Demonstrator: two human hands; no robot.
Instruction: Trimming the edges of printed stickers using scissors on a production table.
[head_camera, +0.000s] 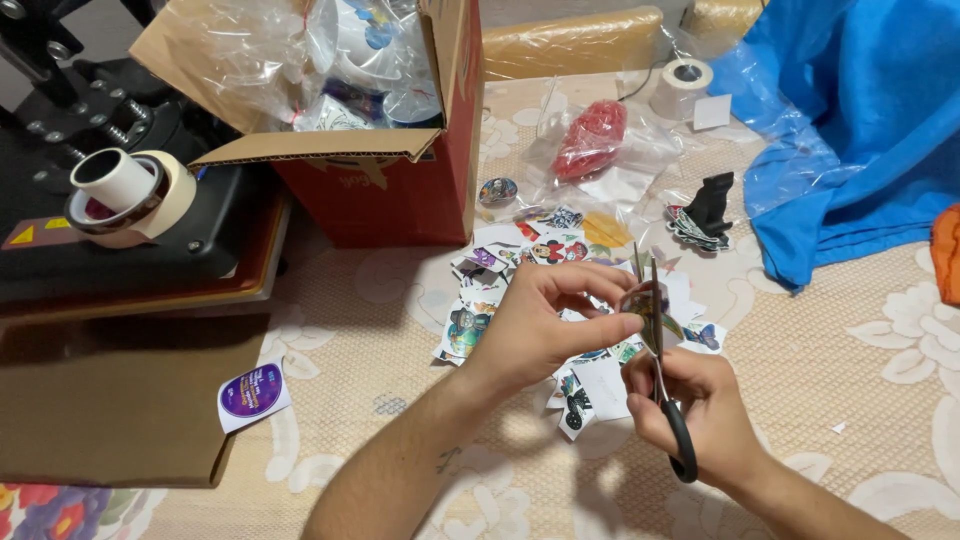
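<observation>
My left hand (545, 320) pinches a small printed paper cutout (645, 305) by its edge, above the middle of the table. My right hand (700, 400) grips black-handled scissors (660, 370), blades pointing up and apart around the cutout. Under both hands lies a heap of several colourful printed paper pieces (520, 270) and white offcuts.
A red cardboard box (400, 190) with plastic-wrapped items stands behind. A black heat press (120, 240) with tape rolls (130, 195) is at left. A round purple sticker (252, 392) lies near it. A blue bag (860, 130), a white tape roll (682, 85) and a red bagged item (592, 138) sit at the back right.
</observation>
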